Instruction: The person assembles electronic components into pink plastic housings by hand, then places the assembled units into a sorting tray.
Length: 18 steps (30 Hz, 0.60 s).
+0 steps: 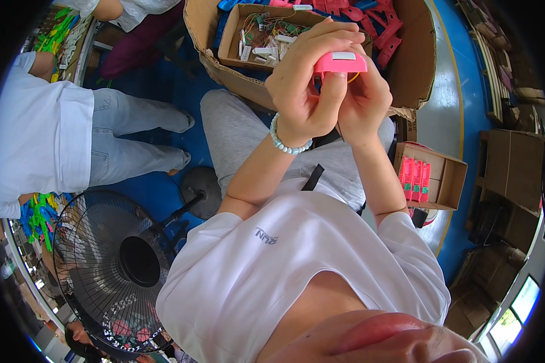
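Both hands are raised together over the near edge of a large cardboard box. My left hand (300,91), with a beaded bracelet at the wrist, is closed round a pink plastic housing (324,65), its thumb pressed against the lower side. A white rectangular insert (344,55) shows on the face of the housing. My right hand (367,100) closes on the same piece from the right, its fingers partly hidden behind it. Beside the right fingers a thin yellow wire (354,77) curves out below the housing. The rest of the housing is hidden between my palms.
Loose pink parts lie in the large box (418,66), round a smaller carton (230,45) of white pieces, wires and green boards. At right, an open box (448,181) holds pink housings (415,175). A fan (112,266) and a person (48,133) are at left.
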{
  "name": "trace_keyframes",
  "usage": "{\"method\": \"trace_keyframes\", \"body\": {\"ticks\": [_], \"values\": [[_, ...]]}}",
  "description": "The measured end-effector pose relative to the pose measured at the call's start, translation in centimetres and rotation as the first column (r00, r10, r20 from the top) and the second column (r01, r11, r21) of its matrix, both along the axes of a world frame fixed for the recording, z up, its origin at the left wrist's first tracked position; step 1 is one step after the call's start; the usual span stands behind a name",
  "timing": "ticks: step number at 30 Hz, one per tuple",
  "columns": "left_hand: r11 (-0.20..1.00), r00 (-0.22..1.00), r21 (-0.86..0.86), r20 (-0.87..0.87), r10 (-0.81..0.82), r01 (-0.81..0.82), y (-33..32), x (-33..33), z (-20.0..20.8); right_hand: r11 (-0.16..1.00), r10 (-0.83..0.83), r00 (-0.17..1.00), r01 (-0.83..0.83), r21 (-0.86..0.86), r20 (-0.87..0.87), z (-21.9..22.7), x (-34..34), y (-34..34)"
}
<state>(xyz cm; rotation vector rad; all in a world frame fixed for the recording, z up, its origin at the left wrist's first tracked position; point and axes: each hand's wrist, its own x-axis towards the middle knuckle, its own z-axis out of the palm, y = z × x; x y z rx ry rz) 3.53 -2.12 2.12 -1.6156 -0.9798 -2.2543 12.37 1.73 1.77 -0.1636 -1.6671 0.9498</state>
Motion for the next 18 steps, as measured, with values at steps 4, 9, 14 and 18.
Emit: {"method": "trace_keyframes", "body": {"ticks": [4,9,14,18], "values": [[0.968,0.953,-0.192,0.283,-0.104,0.163,0.4,0.3,-0.6,0.994,-0.106,0.969,0.112,-0.013,0.225,-0.3,0.0,1.6],[0.761,0.910,-0.505,0.298,-0.289,0.408,-0.1,-2.2,0.0,0.827,0.203,0.977,-0.210,-0.521,-0.072,0.6,-0.9,5.6],[0.677,0.664,-0.363,0.704,-0.251,0.641,0.4,-2.2,-1.7,0.734,0.290,0.955,-0.262,-0.626,-0.060,0.3,0.2,6.4],[0.694,0.484,-0.197,0.841,-0.244,0.693,0.7,-2.1,-2.7,0.767,0.316,0.948,-0.232,-0.598,0.037,-0.7,0.9,6.3]]}}
